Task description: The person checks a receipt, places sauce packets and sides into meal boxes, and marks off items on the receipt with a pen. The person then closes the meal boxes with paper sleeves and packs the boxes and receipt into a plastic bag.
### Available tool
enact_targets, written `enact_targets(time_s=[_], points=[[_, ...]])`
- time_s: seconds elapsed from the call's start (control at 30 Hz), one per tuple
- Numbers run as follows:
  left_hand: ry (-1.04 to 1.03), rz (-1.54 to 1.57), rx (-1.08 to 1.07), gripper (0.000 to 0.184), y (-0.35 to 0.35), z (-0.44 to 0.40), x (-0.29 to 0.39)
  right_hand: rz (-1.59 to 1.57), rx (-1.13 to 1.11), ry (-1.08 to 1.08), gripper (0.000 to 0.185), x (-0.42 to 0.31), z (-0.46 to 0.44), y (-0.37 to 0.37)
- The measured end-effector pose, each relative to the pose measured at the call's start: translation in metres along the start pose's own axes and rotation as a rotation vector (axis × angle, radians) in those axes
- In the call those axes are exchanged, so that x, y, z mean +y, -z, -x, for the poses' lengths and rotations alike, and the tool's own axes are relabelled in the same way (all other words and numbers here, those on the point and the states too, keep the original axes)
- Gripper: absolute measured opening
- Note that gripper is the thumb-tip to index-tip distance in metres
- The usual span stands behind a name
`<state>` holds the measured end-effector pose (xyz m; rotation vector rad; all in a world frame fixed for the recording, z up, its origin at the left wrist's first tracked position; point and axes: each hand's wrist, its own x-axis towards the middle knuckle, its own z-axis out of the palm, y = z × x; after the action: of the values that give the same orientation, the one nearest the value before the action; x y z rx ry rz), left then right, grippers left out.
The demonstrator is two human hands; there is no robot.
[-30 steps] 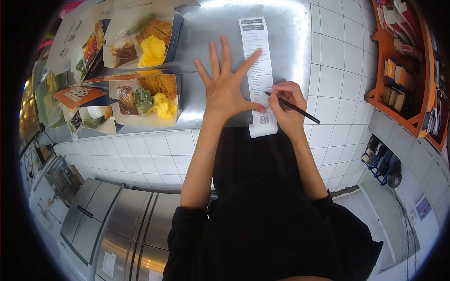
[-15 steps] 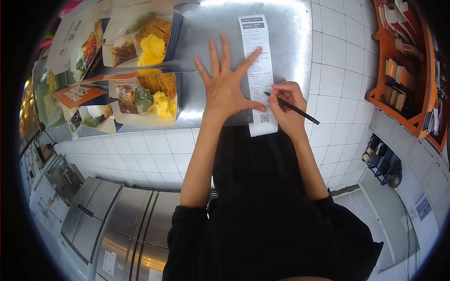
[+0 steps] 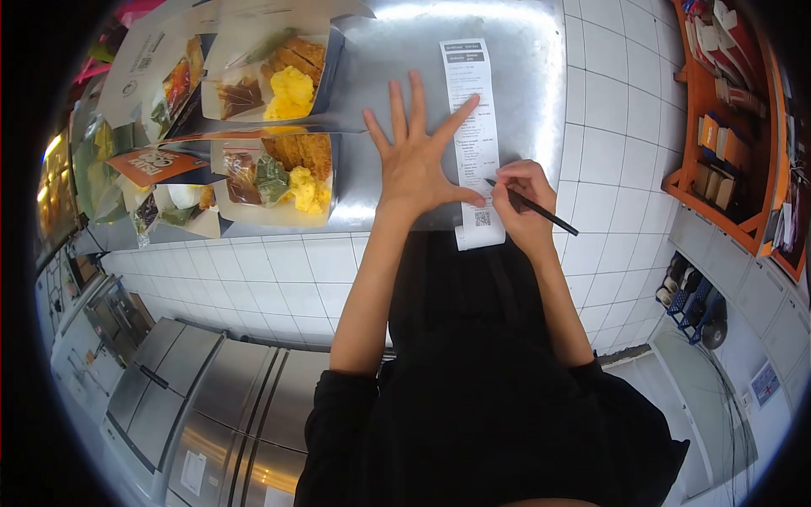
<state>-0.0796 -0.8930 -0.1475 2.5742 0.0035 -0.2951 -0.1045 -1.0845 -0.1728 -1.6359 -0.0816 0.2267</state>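
Note:
A long printed receipt lies on the metal table, its lower end with a QR code hanging over the near edge. My left hand rests flat with fingers spread. Its index finger and thumb reach onto the paper and press it down. My right hand grips a black pen, its tip at the receipt's lower part, right of my left thumb. Whether the tip touches the paper I cannot tell. To the left stand open food boxes: one box holds scrambled egg and fried cutlet; a nearer box has similar food with small sachets.
The steel table ends just in front of my body. More packed food boxes and an orange label are at the left. An orange shelf with papers stands at the right, and steel refrigerators are at the lower left.
The whole view has shifted slightly, so table, boxes and hands appear a little lower and to the right. My left hand stays spread on the receipt and my right hand keeps the pen.

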Motion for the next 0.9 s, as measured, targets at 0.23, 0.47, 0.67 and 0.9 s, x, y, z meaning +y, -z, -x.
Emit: enact_targets(time_s=[0.23,0.47,0.67,0.9], points=[[0.021,0.013,-0.035,0.133,0.007,0.002,0.002,0.039,-0.091,-0.005,0.015,0.001,0.001,0.007],[0.021,0.004,-0.026,0.135,0.009,0.002,0.006,-0.138,0.209,-0.012,0.022,-0.02,-0.029,0.009],[-0.037,-0.109,0.278,0.076,0.017,-0.052,0.024,-0.175,0.111,0.386,0.029,-0.123,-0.104,-0.03],[-0.163,-0.241,0.279,0.06,-0.019,-0.068,-0.002,-0.031,-0.282,0.313,0.023,-0.207,-0.215,-0.128]])
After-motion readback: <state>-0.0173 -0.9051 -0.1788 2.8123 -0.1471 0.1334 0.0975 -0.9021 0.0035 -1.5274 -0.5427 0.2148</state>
